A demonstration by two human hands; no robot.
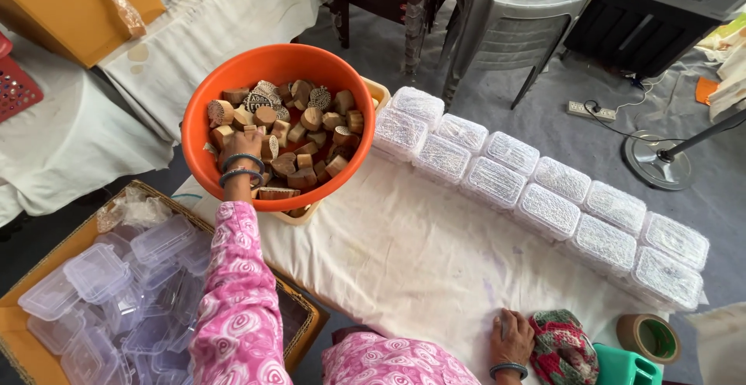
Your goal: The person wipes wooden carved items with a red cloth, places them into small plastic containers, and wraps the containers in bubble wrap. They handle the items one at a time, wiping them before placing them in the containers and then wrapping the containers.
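wooden blocks (299,132) filled an orange basin (203,113) at the near-left end of a white-clothed table (404,253). the left hand (242,152) reached down into the basin among the blocks; whether it gripped one could not be told. the right hand (509,338) lay flat and open on the cloth, holding nothing, just beside a knitted pouch (563,346). clear lidded boxes (544,191) stood in a double row across the table.

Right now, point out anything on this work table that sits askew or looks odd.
The round orange plastic basin full of wooden blocks perches on a smaller tan tray and overhangs the table edge. The left hand reaches into it. The lidded clear boxes stand in neat rows.
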